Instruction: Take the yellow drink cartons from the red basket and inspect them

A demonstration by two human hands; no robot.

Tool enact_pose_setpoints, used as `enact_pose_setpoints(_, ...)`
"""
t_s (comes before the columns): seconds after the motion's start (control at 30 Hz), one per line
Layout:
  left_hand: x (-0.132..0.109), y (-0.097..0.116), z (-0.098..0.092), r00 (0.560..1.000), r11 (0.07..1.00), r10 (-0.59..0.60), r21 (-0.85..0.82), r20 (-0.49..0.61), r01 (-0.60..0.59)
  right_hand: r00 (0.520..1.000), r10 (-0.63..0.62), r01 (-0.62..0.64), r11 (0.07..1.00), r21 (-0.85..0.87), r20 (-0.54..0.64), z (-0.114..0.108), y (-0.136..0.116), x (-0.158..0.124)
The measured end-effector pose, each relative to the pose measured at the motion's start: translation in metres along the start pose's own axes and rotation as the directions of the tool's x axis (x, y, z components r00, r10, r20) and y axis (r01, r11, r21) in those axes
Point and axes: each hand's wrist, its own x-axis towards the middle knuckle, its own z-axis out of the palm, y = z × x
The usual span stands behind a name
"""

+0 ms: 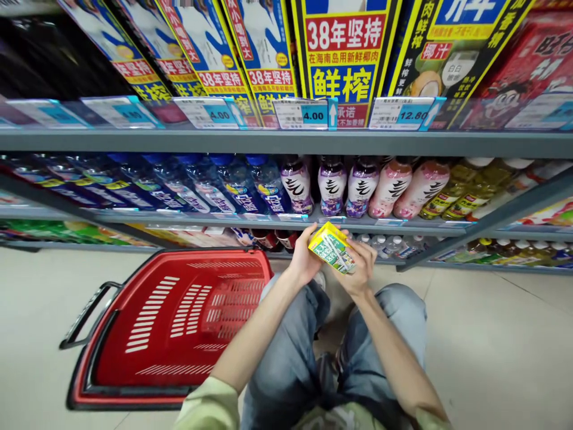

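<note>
A small yellow and green carton (332,247) is held between both hands, tilted, above my knees and just in front of the lower shelves. My left hand (305,257) grips its left side, with the thumb near the top edge. On the right side, my right hand (362,263) has its fingers wrapped round the carton. Part of each hand's fingers is hidden behind the carton.
A red shopping basket (165,316) with a black handle stands on the floor at the left. Ahead, the grey shelf edge (286,142) runs across, with boxed drinks above it. Purple-labelled bottles (331,188) and blue-capped bottles (264,185) stand below.
</note>
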Motion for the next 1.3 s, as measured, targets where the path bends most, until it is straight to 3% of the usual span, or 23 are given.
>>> enact_pose_setpoints(0.13, 0.000, -0.003, 0.001, 0.998, 0.995, 0.063, 0.083, -0.021, -0.062, 0.993, 0.115, -0.114, 0.991, 0.068, -0.009, 0.000, -0.006, 0.009)
enact_pose_setpoints(0.23, 0.002, -0.008, 0.002, 0.990, 0.981, 0.137, 0.139, -0.032, -0.131, 0.950, 0.311, -0.305, 0.934, 0.185, -0.003, -0.001, -0.012, 0.016)
enact_pose_setpoints(0.37, 0.004, -0.014, 0.002, 0.968, 0.938, 0.245, 0.242, 0.046, -0.249, 0.778, 0.608, -0.618, 0.694, 0.369, 0.159, -0.002, -0.014, 0.019)
enact_pose_setpoints(0.5, 0.004, -0.019, 0.002, 0.942, 0.866, 0.309, 0.371, 0.131, -0.335, 0.576, 0.766, -0.762, 0.378, 0.525, 0.285, 0.000, -0.008, 0.018)
enact_pose_setpoints(0.6, 0.004, -0.020, 0.000, 0.951, 0.864, 0.283, 0.397, 0.128, -0.310, 0.421, 0.786, -0.797, 0.081, 0.599, 0.453, 0.002, -0.006, 0.019)
enact_pose_setpoints(0.7, 0.005, -0.021, -0.001, 0.954, 0.864, 0.284, 0.405, 0.095, -0.297, 0.358, 0.740, -0.804, -0.065, 0.591, 0.569, 0.003, -0.008, 0.022)
enact_pose_setpoints(0.8, 0.007, -0.022, -0.004, 0.934, 0.843, 0.352, 0.412, 0.066, -0.347, 0.343, 0.749, -0.802, -0.081, 0.591, 0.568, 0.006, -0.008, 0.022)
enact_pose_setpoints(0.93, 0.011, -0.025, -0.008, 0.896, 0.794, 0.437, 0.435, 0.077, -0.424, 0.346, 0.812, -0.826, 0.027, 0.562, 0.470, 0.011, 0.004, 0.014)
enact_pose_setpoints(1.0, 0.012, -0.027, -0.010, 0.878, 0.767, 0.468, 0.449, 0.097, -0.459, 0.400, 0.818, -0.850, 0.162, 0.502, 0.413, 0.011, 0.012, 0.010)
enact_pose_setpoints(1.13, 0.014, -0.031, -0.017, 0.859, 0.740, 0.502, 0.467, 0.097, -0.484, 0.610, 0.732, -0.784, 0.500, 0.369, 0.305, 0.000, 0.026, 0.006)
enact_pose_setpoints(1.2, 0.016, -0.034, -0.021, 0.857, 0.729, 0.508, 0.489, 0.082, -0.479, 0.630, 0.712, -0.772, 0.534, 0.344, 0.309, -0.006, 0.028, 0.006)
enact_pose_setpoints(1.3, 0.020, -0.037, -0.027, 0.856, 0.710, 0.510, 0.523, 0.081, -0.472, 0.595, 0.714, -0.800, 0.486, 0.351, 0.369, -0.012, 0.024, 0.008)
